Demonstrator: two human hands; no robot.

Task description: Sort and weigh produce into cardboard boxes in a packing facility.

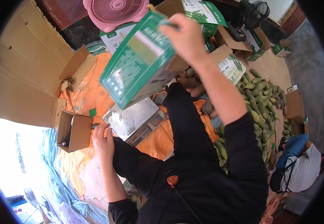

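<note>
My right hand [186, 37] grips the upper edge of a green and white cardboard box [132, 71], which is tilted and slightly blurred in the air. Below the box is a digital weighing scale [134, 121] with a pale metal pan and a keypad side facing me. My left hand [103, 143] hovers by my left knee, just left of the scale, fingers loosely bent and apart. Close to its fingertips stands a small open brown carton [76, 132] with dark items inside. Beyond my right knee lie several dark reddish radishes [188, 82], partly hidden by the box and my arm.
Long green radishes [260, 100] form a large heap on the right. A pink fan [117, 11] and more cartons [206, 15] stand at the back, with a black fan [257, 15]. Orange sheeting [95, 82] covers the floor. A person in a striped top [303, 170] is at right.
</note>
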